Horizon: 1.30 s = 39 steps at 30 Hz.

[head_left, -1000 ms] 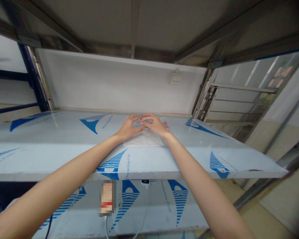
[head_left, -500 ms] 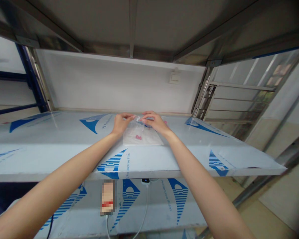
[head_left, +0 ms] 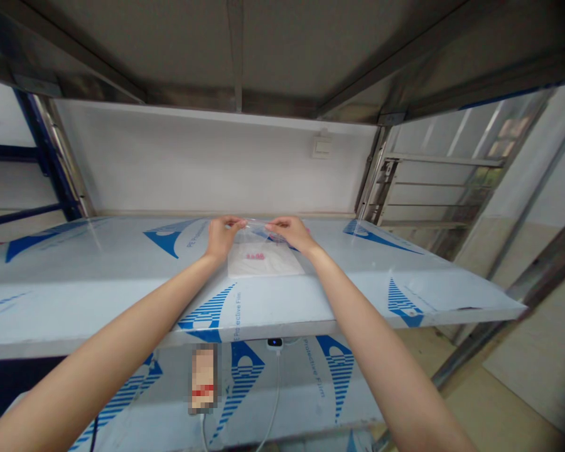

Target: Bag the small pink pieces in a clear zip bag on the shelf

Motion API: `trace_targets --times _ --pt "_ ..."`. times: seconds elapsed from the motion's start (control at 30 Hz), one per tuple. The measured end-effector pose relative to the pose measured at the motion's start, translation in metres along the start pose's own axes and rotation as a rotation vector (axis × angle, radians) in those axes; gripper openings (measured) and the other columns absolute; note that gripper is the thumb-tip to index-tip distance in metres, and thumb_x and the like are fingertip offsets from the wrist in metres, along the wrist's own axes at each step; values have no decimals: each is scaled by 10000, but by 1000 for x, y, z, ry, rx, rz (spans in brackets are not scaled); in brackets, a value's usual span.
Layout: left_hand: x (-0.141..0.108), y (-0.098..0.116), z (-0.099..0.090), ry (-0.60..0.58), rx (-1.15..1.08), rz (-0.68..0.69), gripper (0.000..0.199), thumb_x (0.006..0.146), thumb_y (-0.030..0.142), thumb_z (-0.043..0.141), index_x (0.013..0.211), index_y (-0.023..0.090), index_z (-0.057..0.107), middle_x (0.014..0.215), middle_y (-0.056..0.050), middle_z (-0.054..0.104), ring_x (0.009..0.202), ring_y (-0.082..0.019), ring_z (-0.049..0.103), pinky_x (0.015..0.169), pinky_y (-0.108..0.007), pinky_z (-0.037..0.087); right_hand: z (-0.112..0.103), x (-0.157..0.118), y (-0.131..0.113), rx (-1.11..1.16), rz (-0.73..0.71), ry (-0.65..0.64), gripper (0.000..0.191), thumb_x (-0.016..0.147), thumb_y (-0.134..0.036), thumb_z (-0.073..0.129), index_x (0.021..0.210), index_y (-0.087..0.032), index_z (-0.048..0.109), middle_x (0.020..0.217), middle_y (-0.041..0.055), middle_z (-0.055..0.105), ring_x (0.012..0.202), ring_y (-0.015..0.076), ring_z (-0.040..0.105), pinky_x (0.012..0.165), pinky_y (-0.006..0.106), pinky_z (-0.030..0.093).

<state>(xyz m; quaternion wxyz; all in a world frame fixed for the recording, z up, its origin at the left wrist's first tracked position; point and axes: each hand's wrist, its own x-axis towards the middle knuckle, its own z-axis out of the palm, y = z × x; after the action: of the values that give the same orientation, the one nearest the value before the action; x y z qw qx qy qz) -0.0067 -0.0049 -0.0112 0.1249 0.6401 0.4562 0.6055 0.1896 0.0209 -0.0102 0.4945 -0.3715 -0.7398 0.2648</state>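
A clear plastic bag (head_left: 253,233) with pink print is stretched between my two hands above the shelf. My left hand (head_left: 223,235) pinches its upper left edge between thumb and fingers. At the upper right edge, my right hand (head_left: 292,232) pinches the film the same way. Under the bag lies a flat white sheet or packet (head_left: 268,262); I cannot tell whether it is inside the bag. Small blue and pink things show beside and behind my right hand, partly hidden by it.
The shelf (head_left: 136,295) is covered in blue-printed protective film. A second shelf (head_left: 301,395) below holds a blurred, phone-like thing (head_left: 203,376), a small device with a lit display (head_left: 275,343) and white cables. A metal deck (head_left: 179,56) hangs overhead; a wall with a switch (head_left: 322,147) stands behind.
My hands have drawn apart slightly, and the bunched plastic between them is now spread straight. The pink print lies flatter. The whole view has shifted a little.
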Motion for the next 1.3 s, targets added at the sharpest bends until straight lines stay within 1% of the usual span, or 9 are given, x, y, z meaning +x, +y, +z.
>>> trace_targets --times 0.23,0.47,0.63,0.7,0.8,0.93,1.0,1.17,1.3 --pt "-3 5 2 -1 74 40 200 781 356 570 763 180 664 834 -51 711 853 -202 613 861 -337 412 -2 -1 -10 -70 -53 108 279 697 -427 676 747 -157 724 691 23 678 617 137 546 618 257 405" --pt "-2 6 2 -45 71 96 182 785 339 560 786 184 656 864 -46 705 865 -195 596 882 -333 410 -4 -1 -12 -21 -28 73 257 684 -392 668 744 -144 700 643 7 636 586 124 514 578 241 390" --pt "-3 7 0 -15 69 140 207 800 360 560 776 176 654 841 -49 695 861 -194 595 882 -330 399 4 -4 -17 97 -117 21 282 737 -421 627 851 -169 683 876 29 688 787 139 589 726 244 440" --pt "-3 9 0 -18 80 160 202 803 358 567 781 178 657 839 -50 693 863 -194 591 876 -329 398 10 -5 -19 123 -105 27 293 719 -427 656 866 -176 689 902 38 697 811 147 599 732 246 444" --pt "-4 12 2 -38 105 177 169 802 343 580 792 193 658 852 -42 694 863 -192 583 852 -321 406 18 -7 -21 137 -53 92 268 704 -417 670 813 -174 694 841 45 702 762 153 602 683 246 447" --pt "-5 14 2 -16 116 196 158 800 340 584 791 196 648 850 -38 686 853 -187 571 835 -312 410 21 -6 -22 162 2 150 281 686 -419 682 811 -169 702 766 36 690 675 142 580 612 239 427" --pt "-7 15 2 -25 91 207 176 810 352 566 798 192 637 839 -37 679 831 -182 568 815 -304 415 20 -6 -22 146 20 149 284 666 -423 697 784 -165 702 714 25 675 639 135 561 588 236 409" --pt "-10 17 4 -119 32 233 207 826 367 532 852 182 622 815 -36 664 761 -171 561 731 -294 418 18 -5 -23 143 -17 100 273 643 -429 712 715 -166 699 658 1 640 636 124 539 594 233 386" --pt "-10 17 5 -113 61 237 179 788 361 579 798 187 618 796 -35 657 755 -176 553 743 -304 421 17 -5 -22 120 -65 87 297 645 -457 700 640 -162 673 584 -19 582 591 112 497 568 231 360"
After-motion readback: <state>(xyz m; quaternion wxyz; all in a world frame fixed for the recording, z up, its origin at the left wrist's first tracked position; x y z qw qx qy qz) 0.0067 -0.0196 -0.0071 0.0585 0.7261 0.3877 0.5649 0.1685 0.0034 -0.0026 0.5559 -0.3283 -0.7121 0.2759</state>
